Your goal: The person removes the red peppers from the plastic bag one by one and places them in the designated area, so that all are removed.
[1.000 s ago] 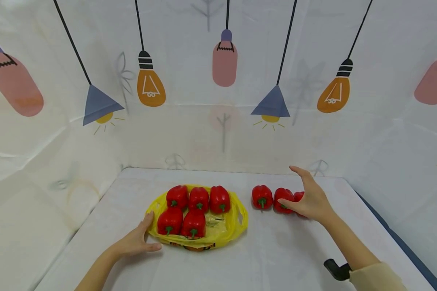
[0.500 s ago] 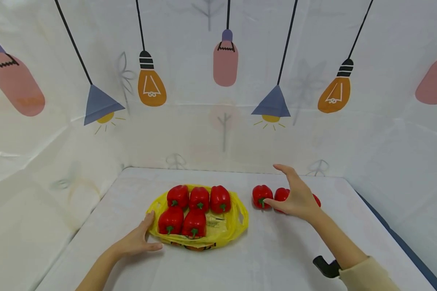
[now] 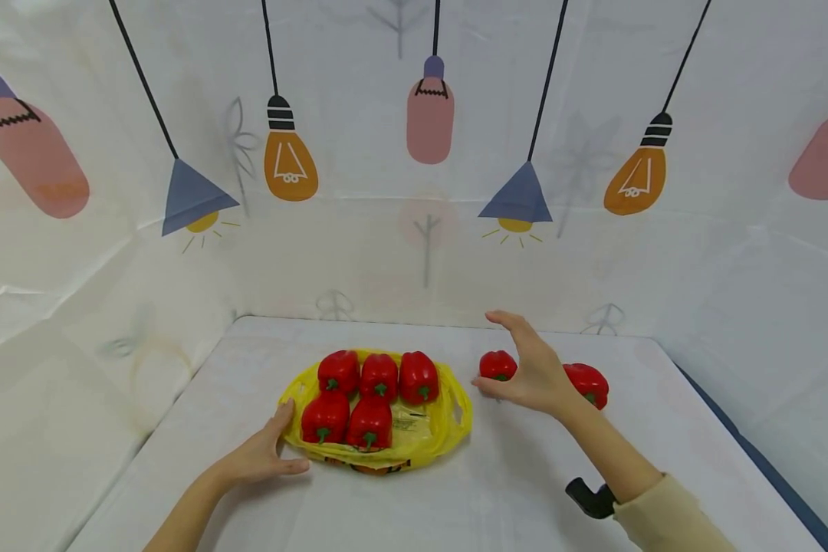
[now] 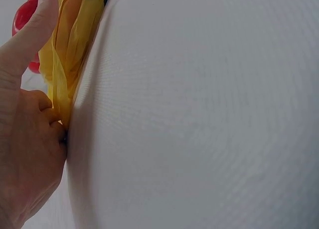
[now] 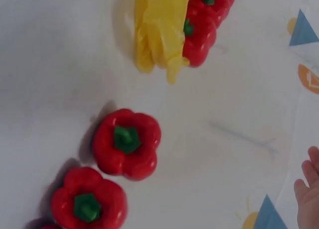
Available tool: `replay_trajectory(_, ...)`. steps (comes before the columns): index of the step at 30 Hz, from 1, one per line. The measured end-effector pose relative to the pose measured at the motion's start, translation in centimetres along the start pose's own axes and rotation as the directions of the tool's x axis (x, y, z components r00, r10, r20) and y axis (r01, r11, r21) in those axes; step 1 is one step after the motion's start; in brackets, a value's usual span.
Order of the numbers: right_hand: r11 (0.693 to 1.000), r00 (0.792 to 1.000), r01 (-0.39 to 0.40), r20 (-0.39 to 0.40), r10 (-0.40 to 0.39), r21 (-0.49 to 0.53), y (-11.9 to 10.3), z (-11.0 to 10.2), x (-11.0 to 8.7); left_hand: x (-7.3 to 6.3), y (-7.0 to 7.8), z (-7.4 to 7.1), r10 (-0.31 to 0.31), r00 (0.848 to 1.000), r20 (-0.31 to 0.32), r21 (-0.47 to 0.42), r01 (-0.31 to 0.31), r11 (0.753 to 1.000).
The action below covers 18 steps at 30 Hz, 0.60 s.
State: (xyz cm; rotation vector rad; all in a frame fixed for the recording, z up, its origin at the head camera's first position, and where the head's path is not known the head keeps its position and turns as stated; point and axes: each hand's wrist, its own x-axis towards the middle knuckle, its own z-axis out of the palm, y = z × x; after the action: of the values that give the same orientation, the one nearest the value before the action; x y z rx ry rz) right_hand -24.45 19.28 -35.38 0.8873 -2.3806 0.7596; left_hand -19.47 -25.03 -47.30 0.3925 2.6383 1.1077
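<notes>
Several red bell peppers point(image 3: 369, 422) with green stems lie on a spread yellow plastic bag point(image 3: 446, 429), two nearer and three behind. My left hand point(image 3: 257, 452) is at the bag's left edge, fingers against the plastic and thumb held apart. In the left wrist view the yellow bag point(image 4: 60, 89) lies right beside the fingers. My right hand point(image 3: 524, 376) is spread wide over the table right of the bag, holding nothing. Before it is a loose bell pepper point(image 3: 498, 366), and behind the wrist lies another bell pepper point(image 3: 586, 385). The right wrist view shows a middle bell pepper point(image 5: 88, 201), hidden in the head view.
A white-covered table point(image 3: 400, 514) bears everything. Behind it hangs a pale cloth backdrop point(image 3: 359, 253) printed with lamps and bulbs. A black curved piece point(image 3: 589, 498) sticks out beside the right sleeve point(image 3: 669, 517).
My right hand has moved left along the row of loose peppers, uncovering the rightmost one and partly covering the leftmost. The left hand and the bag have stayed put.
</notes>
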Motion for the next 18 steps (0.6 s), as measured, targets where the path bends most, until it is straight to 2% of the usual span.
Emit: replay_trajectory(18, 0.996, 0.995, 0.048, 0.079, -0.054, 0.075, -3.5, 3.6, 2.1, 0.0, -0.4, 0.0, 0.005, 1.000, -0.008, 0.014, -0.004, 1.000)
